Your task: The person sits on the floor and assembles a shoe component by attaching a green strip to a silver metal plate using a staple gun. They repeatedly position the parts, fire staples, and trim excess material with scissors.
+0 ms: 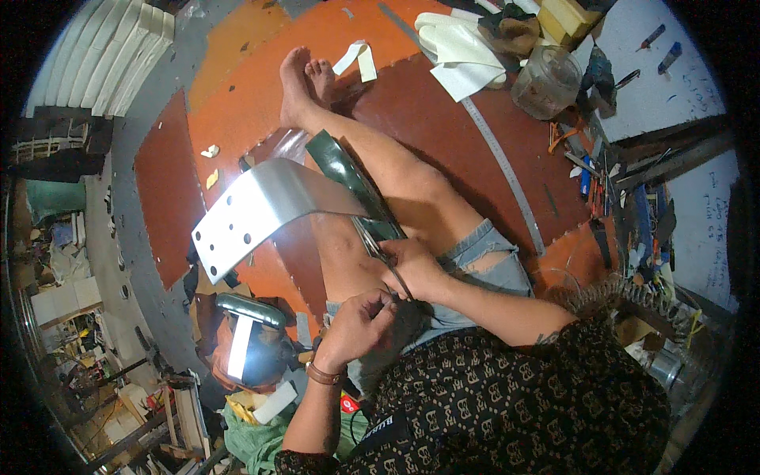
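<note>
A bent silver metal plate (pixel 273 190) with several round holes at one end lies across my bare legs. Beside it runs a glossy dark green strip (pixel 348 172), which reaches down toward my lap. My right hand (pixel 408 267) is closed at the lower end of the strip and plate, around slim metal and dark pieces (pixel 367 236) whose kind I cannot make out. Just below and left of it, my left hand (pixel 360 321), with a brown strap on the wrist, is closed with fingertips pinched together. Whatever it pinches is hidden or too small to name.
An orange and brown floor sheet (pixel 475 150) lies under my legs, with a long metal ruler (pixel 507 174) on it. A glass jar (pixel 546 81), white cloth (pixel 459 51) and scattered tools (pixel 590 178) are at the right. A rounded dark object (pixel 252 311) stands left of my lap.
</note>
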Available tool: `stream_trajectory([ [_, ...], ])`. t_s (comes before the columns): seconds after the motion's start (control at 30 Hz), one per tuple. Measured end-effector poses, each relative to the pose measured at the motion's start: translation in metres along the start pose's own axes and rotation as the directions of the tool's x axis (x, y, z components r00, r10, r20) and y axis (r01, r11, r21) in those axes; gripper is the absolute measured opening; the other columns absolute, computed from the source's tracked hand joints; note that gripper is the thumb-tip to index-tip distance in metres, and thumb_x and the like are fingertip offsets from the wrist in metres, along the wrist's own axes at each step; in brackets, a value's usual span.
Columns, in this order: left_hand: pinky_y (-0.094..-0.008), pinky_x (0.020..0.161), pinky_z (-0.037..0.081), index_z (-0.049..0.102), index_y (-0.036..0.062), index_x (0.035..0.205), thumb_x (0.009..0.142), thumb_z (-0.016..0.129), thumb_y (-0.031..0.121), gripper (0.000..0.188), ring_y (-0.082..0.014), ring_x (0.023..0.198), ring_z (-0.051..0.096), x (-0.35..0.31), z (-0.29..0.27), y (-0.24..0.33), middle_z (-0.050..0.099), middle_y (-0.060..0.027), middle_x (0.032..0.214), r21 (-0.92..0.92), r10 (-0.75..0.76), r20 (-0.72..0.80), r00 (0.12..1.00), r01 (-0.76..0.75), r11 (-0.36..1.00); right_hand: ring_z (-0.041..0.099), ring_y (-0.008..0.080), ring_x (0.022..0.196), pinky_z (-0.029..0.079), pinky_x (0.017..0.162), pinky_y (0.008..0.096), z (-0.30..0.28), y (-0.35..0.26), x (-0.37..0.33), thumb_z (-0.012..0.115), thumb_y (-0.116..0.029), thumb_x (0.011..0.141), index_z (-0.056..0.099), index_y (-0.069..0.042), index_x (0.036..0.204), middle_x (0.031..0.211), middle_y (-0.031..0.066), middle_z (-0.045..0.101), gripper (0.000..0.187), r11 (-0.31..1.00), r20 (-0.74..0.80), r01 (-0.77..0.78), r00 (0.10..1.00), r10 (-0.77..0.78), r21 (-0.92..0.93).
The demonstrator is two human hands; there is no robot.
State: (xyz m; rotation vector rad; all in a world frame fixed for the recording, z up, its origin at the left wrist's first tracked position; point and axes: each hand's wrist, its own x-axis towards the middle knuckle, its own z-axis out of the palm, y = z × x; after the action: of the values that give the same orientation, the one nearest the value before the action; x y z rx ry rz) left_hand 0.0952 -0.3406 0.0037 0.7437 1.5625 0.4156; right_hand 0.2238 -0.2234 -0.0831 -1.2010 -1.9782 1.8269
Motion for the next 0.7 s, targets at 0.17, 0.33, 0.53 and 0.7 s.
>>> stream_trajectory([
  [0.17, -0.0296, 0.06, 0.053, 0.068, -0.0008, 0.107, 0.104, 0.065, 0.016, 0.017, -0.0103, 0.062, 0.065, 0.0, 0.0, 0.007, 0.069, -0.0031, 0.078, 0.052, 0.006, -0.025, 1.0, -0.005, 0.999, 0.066, 0.0185, 0.062, 0.053, 0.062, 0.0361, -0.001, 0.004, 0.003, 0.077, -0.041, 0.098, 0.076, 0.003, 0.098, 0.071, 0.0104, 0.071, 0.045, 1.0, 0.014, -0.003, 1.0, 0.003, -0.018],
  [0.33, -0.0287, 0.059, 0.052, 0.067, -0.0003, 0.106, 0.105, 0.064, 0.017, 0.018, -0.0092, 0.062, 0.065, -0.002, 0.001, 0.004, 0.069, -0.0025, 0.078, 0.011, -0.007, -0.019, 1.0, 0.007, 1.0, 0.066, 0.0201, 0.059, 0.053, 0.061, 0.0375, -0.012, -0.014, 0.008, 0.075, -0.051, 0.098, 0.075, 0.002, 0.091, 0.07, 0.0121, 0.07, 0.053, 0.996, 0.104, -0.09, 0.99, 0.09, -0.009],
  [0.53, -0.0278, 0.058, 0.051, 0.066, 0.0003, 0.105, 0.107, 0.064, 0.019, 0.019, -0.0085, 0.061, 0.065, -0.004, 0.0, 0.01, 0.067, -0.0013, 0.076, -0.007, -0.04, -0.007, 0.999, 0.04, 0.999, 0.068, 0.0225, 0.06, 0.054, 0.062, 0.0378, -0.009, -0.008, 0.01, 0.072, -0.065, 0.096, 0.075, 0.0, 0.087, 0.063, 0.0108, 0.068, 0.066, 0.999, 0.046, -0.032, 0.998, 0.033, -0.026],
  [0.7, -0.0278, 0.058, 0.051, 0.066, 0.0004, 0.104, 0.107, 0.064, 0.019, 0.019, -0.0088, 0.06, 0.064, -0.004, 0.0, 0.008, 0.067, -0.0011, 0.074, -0.027, -0.042, -0.003, 0.999, 0.042, 0.999, 0.068, 0.023, 0.059, 0.053, 0.061, 0.0373, -0.011, -0.009, 0.013, 0.07, -0.07, 0.095, 0.074, -0.002, 0.084, 0.061, 0.0099, 0.067, 0.069, 0.993, 0.053, 0.005, 0.999, 0.001, -0.121],
])
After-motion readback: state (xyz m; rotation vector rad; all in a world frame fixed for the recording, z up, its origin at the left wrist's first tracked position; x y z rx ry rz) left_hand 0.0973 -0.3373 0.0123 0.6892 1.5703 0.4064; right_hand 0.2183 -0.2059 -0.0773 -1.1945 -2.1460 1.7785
